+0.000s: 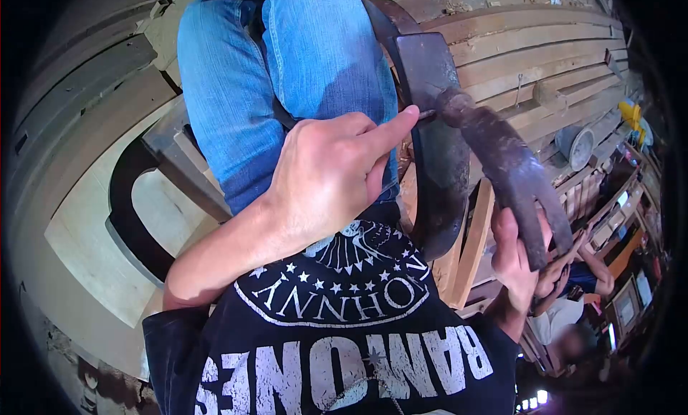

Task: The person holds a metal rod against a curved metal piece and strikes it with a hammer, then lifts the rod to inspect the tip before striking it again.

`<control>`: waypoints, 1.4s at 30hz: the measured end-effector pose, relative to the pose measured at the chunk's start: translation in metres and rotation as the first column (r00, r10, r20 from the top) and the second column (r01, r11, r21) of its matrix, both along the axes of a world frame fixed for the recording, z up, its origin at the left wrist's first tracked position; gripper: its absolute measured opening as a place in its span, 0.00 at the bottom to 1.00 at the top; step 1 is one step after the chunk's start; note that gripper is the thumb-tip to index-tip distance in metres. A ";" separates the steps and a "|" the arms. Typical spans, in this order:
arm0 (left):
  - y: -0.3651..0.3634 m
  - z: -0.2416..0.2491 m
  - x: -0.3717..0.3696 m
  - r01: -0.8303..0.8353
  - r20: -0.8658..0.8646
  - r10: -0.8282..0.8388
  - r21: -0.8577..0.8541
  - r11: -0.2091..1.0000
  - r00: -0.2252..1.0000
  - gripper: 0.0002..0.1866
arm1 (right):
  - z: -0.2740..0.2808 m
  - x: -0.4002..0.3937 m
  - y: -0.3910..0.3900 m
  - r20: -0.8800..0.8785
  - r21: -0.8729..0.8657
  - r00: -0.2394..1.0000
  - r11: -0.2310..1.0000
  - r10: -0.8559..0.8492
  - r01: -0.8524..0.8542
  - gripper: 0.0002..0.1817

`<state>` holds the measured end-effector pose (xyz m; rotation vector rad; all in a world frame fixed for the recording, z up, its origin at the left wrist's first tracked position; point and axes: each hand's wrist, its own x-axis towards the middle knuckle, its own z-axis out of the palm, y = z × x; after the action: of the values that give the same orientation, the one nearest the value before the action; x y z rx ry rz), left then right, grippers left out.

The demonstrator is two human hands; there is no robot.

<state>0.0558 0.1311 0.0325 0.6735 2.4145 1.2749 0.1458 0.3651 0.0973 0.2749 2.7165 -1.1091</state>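
My left hand (337, 168) is closed in a pinch, its index finger stretched along a thin dark nail (428, 115). The nail lies beside a dark curved wooden piece (441, 193) and a flat dark panel (426, 67) right of my knees. A worn claw hammer (505, 150) is in my right hand (512, 257), whose fingers show behind the claw. The hammer's striking face is right at the nail's end. Most of the hammer's handle is hidden.
Stacked wooden planks (537, 56) fill the upper right, with a bucket (577, 148) beyond. A black curved piece (122, 200) lies by a pale board (79, 243) at left. A person (559, 318) sits at lower right.
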 end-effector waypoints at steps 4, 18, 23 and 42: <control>-0.001 -0.001 0.002 0.015 -0.022 -0.016 -0.023 1.000 1.000 0.27 | 0.006 -0.002 -0.006 0.143 -0.044 0.982 0.991 -0.120 0.128 0.11; -0.003 0.004 0.004 0.045 0.000 -0.045 -0.086 0.995 0.999 0.28 | 0.008 0.005 0.002 0.206 0.105 0.976 0.993 -0.077 0.057 0.11; 0.002 0.014 0.005 0.040 -0.054 -0.050 -0.176 0.984 0.997 0.29 | 0.004 0.017 0.007 0.291 0.122 0.954 0.992 -0.077 0.043 0.11; 0.002 0.015 0.004 0.057 -0.089 -0.078 -0.224 0.973 0.993 0.31 | 0.005 0.011 0.001 0.207 0.039 0.976 0.997 -0.073 0.066 0.21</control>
<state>0.0600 0.1334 0.0477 0.7606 2.5383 0.9482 0.1568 0.3666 0.1027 0.4667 2.5584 -0.9937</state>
